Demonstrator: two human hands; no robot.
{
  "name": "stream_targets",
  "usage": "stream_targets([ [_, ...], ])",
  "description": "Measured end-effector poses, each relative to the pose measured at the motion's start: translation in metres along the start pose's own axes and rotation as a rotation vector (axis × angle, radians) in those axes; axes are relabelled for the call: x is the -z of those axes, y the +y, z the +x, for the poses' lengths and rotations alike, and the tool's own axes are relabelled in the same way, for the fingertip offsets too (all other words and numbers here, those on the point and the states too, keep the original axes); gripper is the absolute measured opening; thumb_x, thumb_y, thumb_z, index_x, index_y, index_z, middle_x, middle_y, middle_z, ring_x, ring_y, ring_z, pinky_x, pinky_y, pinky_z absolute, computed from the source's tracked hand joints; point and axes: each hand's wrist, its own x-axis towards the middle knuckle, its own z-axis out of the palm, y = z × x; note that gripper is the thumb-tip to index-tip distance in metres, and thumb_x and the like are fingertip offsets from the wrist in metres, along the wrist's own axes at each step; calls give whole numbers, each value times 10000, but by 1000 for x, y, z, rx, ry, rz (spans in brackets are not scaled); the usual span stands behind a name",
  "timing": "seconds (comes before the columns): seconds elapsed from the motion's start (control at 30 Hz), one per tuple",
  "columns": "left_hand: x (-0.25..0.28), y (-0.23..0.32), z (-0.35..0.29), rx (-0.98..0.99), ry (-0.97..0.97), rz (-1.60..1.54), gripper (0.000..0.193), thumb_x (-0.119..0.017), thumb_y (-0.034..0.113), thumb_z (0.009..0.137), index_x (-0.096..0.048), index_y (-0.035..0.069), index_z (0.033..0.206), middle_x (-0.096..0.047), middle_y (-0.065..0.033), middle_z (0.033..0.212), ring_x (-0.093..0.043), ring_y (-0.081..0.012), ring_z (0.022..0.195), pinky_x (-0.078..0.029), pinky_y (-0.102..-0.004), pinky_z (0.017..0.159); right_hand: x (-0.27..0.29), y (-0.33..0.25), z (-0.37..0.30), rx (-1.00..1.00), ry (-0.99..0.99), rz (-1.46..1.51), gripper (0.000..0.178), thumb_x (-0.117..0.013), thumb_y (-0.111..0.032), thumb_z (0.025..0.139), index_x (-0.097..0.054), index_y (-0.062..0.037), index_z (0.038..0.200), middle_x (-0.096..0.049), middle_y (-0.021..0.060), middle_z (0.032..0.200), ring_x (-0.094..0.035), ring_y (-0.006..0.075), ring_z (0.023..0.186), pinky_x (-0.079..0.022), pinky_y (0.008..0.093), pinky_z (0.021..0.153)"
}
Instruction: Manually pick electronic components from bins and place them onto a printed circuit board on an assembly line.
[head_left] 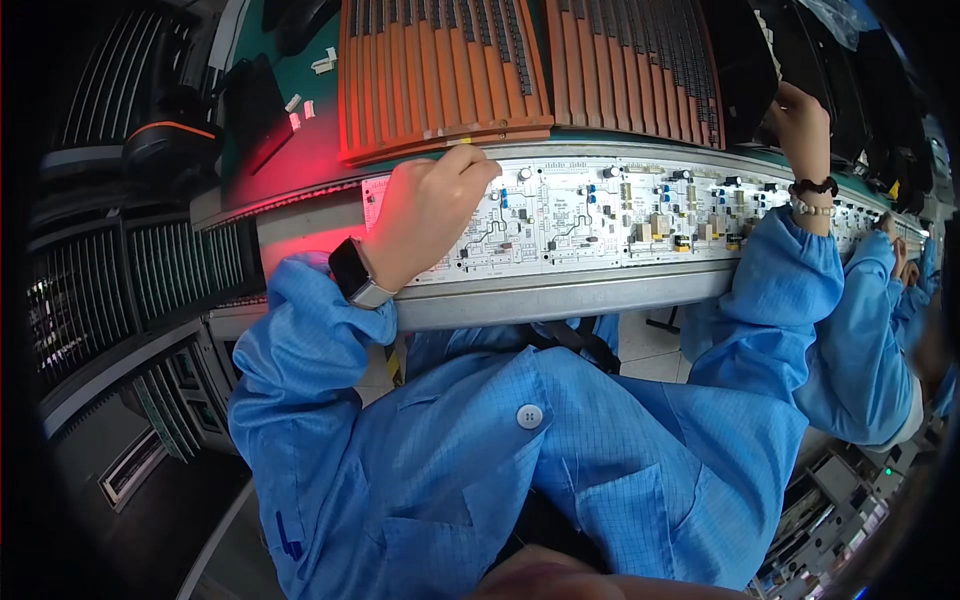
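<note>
A row of white circuit boards (580, 238) lies along a metal rail in front of me. Over its left end is my left hand (428, 212), wearing a dark watch; the fingers are bent together in a pinch close to the boards' far edge, and whatever they hold is too small to make out. Off to the far right, my right hand (803, 118) reaches to a black bin (745, 70). Its fingers curl inward at the bin and their tips are hidden. Capacitors and other small parts stand on the boards, more of them toward the right.
Two orange slotted racks (445, 75) holding rows of dark parts stand beyond the rail (560, 298). Loose white connectors (325, 62) lie on the green mat at the far left, under red light. Slotted board racks (70, 310) fill the left side. Co-workers in blue sleeves (865, 345) sit along the line at right.
</note>
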Motion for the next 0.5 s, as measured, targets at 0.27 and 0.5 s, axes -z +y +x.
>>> stream_targets([
  [0.27,10,18,5,-169,18,352,257,-640,89,774,-652,-13,1010,-623,-94,1013,-640,-170,708,-502,-331,652,0,3,0,84,161,28,267,-665,-170,946,-703,-19,1163,-745,162,933,-739,209,818,-542,288,694],
  [0.5,76,-37,21,394,455,-34,119,-653,113,921,-698,15,973,-658,-100,904,-657,-238,786,-520,-344,695,-9,22,-12,52,178,100,259,-674,-210,963,-731,-37,1148,-756,142,961,-724,154,870,-544,267,723],
])
